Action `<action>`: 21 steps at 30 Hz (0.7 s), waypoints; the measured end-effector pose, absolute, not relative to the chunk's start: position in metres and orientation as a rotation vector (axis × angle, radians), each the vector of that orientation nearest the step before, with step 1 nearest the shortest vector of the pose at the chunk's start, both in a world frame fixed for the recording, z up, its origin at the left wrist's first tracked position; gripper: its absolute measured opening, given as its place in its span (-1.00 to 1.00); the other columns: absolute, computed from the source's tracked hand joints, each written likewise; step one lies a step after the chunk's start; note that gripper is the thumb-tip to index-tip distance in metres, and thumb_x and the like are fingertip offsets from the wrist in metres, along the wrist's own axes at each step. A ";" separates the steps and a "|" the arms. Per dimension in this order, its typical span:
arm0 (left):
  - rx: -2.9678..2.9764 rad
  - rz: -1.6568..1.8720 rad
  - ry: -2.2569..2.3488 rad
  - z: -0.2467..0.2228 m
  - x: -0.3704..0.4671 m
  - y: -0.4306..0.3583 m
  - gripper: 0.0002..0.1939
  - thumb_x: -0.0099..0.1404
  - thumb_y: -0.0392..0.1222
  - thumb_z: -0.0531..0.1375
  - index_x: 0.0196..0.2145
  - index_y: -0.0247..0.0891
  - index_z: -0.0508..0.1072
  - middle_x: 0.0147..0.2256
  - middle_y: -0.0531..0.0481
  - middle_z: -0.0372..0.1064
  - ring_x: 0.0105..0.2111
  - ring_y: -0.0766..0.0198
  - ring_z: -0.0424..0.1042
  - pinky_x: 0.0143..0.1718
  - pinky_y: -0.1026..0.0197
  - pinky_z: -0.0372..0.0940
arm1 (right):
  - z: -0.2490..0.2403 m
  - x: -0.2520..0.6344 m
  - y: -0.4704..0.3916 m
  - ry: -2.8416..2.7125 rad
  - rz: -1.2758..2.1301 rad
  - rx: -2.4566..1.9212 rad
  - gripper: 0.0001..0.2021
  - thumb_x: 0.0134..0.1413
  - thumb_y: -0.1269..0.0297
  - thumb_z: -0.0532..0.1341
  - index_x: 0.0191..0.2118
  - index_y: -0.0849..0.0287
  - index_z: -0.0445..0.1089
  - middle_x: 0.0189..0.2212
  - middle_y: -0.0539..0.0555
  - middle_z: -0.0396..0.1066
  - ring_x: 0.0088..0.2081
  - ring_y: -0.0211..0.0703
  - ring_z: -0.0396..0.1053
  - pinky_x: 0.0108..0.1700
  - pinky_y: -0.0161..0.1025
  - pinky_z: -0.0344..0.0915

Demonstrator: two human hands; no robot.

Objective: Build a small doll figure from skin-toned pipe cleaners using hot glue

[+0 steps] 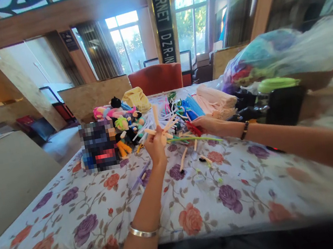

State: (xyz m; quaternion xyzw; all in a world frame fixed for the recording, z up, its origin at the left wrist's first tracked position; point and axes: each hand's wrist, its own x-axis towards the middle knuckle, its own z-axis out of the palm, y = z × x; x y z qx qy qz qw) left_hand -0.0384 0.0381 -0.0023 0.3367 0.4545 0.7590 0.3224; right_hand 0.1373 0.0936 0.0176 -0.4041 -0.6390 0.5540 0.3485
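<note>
The left hand (156,147) is holding a branching peach fuzzy-stem piece (155,115), its grip closing around the middle while the stem arms are fanning outward. This piece is hovering left of the peach stem bundle (216,102) and nearer the person. The right hand (209,127) is reaching just in front of that bundle, its fingertips touching a red object (194,128); how tightly that grip is closing, the observer cannot tell.

Blue fuzzy stems (193,107) are lying just left of the bundle, and white fuzzy stems (166,120) are spreading farther left. Fuzzy dolls (123,123) are crowding together well left of it. In front of the bundle, 2 black-tipped peach stems (184,158) are resting on the flowered surface (55,208). To its right, a lime-green lid (278,83) is sitting; beyond it, a red chair (156,79) is standing.
</note>
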 end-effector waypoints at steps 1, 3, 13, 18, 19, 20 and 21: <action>0.847 1.977 1.174 -0.002 -0.038 0.038 -0.55 -0.08 0.18 0.28 -0.55 -0.34 0.45 -0.62 0.03 0.33 -0.63 0.43 0.17 -0.61 0.31 -0.02 | 0.018 0.136 0.092 -1.640 1.452 -1.054 -0.78 -0.02 0.35 0.20 -0.61 0.25 0.26 -0.73 -0.05 0.19 -0.64 -0.39 0.07 -0.53 -0.37 0.08; 0.801 1.953 1.149 -0.001 -0.039 0.039 -0.54 -0.11 0.19 0.29 -0.55 -0.34 0.44 -0.62 0.03 0.35 -0.68 0.47 0.11 -0.65 0.32 -0.10 | 0.018 0.135 0.089 -1.613 1.475 -1.066 -0.77 0.00 0.31 0.21 -0.59 0.25 0.27 -0.71 -0.06 0.18 -0.63 -0.39 0.08 -0.52 -0.37 0.08; 0.739 1.931 1.071 -0.002 -0.041 0.040 -0.52 -0.14 0.19 0.31 -0.55 -0.34 0.40 -0.61 0.00 0.39 -0.73 0.48 0.10 -0.72 0.34 -0.15 | 0.017 0.139 0.086 -1.609 1.563 -1.013 -0.55 -0.04 -0.07 0.24 -0.60 0.20 0.14 -0.70 -0.10 0.11 -0.64 -0.41 0.03 -0.55 -0.35 -0.03; 0.733 1.917 1.039 -0.003 -0.042 0.040 -0.53 -0.12 0.18 0.31 -0.54 -0.33 0.39 -0.62 0.00 0.38 -0.74 0.48 0.10 -0.72 0.35 -0.15 | 0.020 0.141 0.080 -1.556 1.657 -0.968 -0.55 -0.02 -0.06 0.22 -0.61 0.19 0.10 -0.69 -0.11 0.10 -0.63 -0.42 0.00 -0.56 -0.36 -0.06; 0.731 1.915 1.046 -0.003 -0.042 0.040 -0.54 -0.11 0.18 0.31 -0.54 -0.33 0.39 -0.62 0.00 0.38 -0.74 0.47 0.11 -0.72 0.35 -0.14 | 0.021 0.142 0.079 -1.537 1.675 -0.966 -0.55 0.00 -0.05 0.21 -0.61 0.19 0.10 -0.69 -0.11 0.10 -0.63 -0.43 0.00 -0.56 -0.37 -0.06; 0.728 1.915 1.058 -0.003 -0.042 0.040 -0.55 -0.10 0.18 0.30 -0.54 -0.33 0.40 -0.61 -0.01 0.39 -0.73 0.47 0.12 -0.72 0.35 -0.12 | 0.022 0.142 0.078 -1.516 1.698 -0.968 -0.55 0.01 -0.05 0.20 -0.60 0.19 0.10 -0.68 -0.10 0.11 -0.63 -0.43 0.00 -0.56 -0.37 -0.05; 0.723 1.916 1.070 -0.002 -0.042 0.040 -0.55 -0.09 0.17 0.30 -0.54 -0.32 0.40 -0.61 -0.01 0.39 -0.73 0.47 0.13 -0.72 0.35 -0.11 | 0.022 0.143 0.076 -1.498 1.725 -0.971 -0.56 0.03 -0.05 0.18 -0.60 0.20 0.12 -0.68 -0.10 0.11 -0.63 -0.43 0.01 -0.56 -0.38 -0.04</action>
